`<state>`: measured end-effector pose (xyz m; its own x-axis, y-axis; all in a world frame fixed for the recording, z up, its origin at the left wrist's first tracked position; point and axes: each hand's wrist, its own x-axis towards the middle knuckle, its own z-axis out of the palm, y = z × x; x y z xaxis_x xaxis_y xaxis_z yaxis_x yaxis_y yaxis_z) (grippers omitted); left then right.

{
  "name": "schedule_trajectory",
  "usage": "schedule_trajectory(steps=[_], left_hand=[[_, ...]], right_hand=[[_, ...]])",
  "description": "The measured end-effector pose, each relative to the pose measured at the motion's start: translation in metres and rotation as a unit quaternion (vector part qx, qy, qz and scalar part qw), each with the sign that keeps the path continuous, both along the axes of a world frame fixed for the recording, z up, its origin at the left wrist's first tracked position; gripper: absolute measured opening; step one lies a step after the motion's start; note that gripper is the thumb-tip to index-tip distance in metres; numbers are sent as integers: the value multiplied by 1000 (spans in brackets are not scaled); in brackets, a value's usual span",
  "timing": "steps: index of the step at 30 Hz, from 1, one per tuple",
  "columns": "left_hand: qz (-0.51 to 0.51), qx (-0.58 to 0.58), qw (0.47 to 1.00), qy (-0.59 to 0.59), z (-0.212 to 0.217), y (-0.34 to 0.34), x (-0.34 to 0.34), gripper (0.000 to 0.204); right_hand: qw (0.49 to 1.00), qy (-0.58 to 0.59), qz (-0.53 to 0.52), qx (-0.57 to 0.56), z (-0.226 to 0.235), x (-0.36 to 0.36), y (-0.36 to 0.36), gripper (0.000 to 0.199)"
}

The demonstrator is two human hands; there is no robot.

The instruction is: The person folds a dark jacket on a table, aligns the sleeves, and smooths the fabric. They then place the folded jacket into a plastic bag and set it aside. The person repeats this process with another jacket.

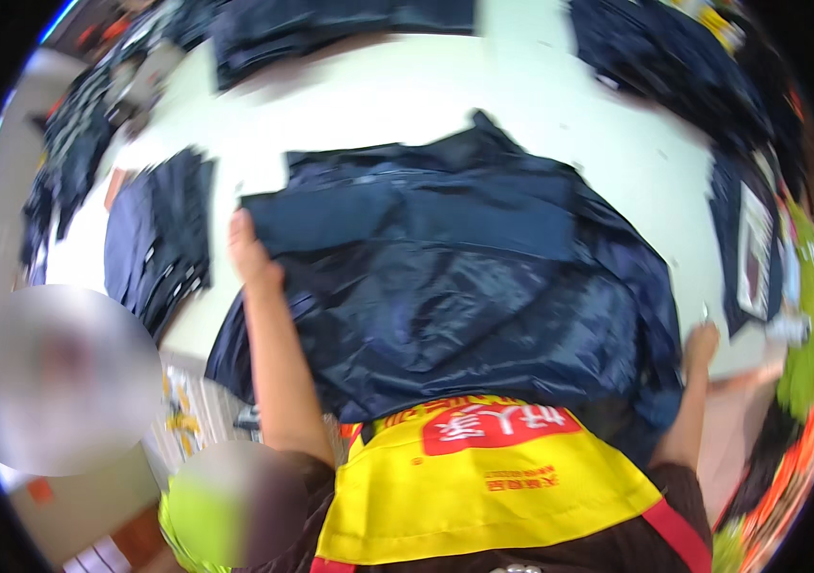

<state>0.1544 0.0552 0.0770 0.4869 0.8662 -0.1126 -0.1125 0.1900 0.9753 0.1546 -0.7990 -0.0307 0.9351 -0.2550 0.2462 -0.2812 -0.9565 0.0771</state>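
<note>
A dark navy jacket (464, 286) with a shiny body lies spread on the white table in front of me, its lower part reaching to my yellow apron. At its far left corner, my left hand (252, 256) grips the edge of a matte navy panel, thumb toward the cloth. My right hand (702, 344) is closed at the table's right side, beyond the jacket's sleeve (641, 272). A small shiny tip sticks up from that fist; blur hides what it belongs to.
Folded dark garments (160, 234) lie at the left, with more dark cloth (340, 33) along the far side and a pile (669, 72) at far right. A dark piece with a white panel (755, 253) rests by the right edge. Yellow-green cloth (806, 325) hangs beyond it.
</note>
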Motion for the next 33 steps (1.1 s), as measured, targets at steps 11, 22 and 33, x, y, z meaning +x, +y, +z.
schedule_trajectory(steps=[11, 22, 33], left_hand=[[-115, -36, 979, -163, 26, -53, -17, 20], [-24, -7, 996, -86, 0, -9, -17, 19], [-116, 562, 815, 81, 21, -109, -22, 17]], right_hand=[[549, 82, 41, 831, 149, 131, 179, 28], [787, 131, 384, 464, 167, 120, 529, 34], [955, -74, 168, 232, 46, 235, 260, 43]])
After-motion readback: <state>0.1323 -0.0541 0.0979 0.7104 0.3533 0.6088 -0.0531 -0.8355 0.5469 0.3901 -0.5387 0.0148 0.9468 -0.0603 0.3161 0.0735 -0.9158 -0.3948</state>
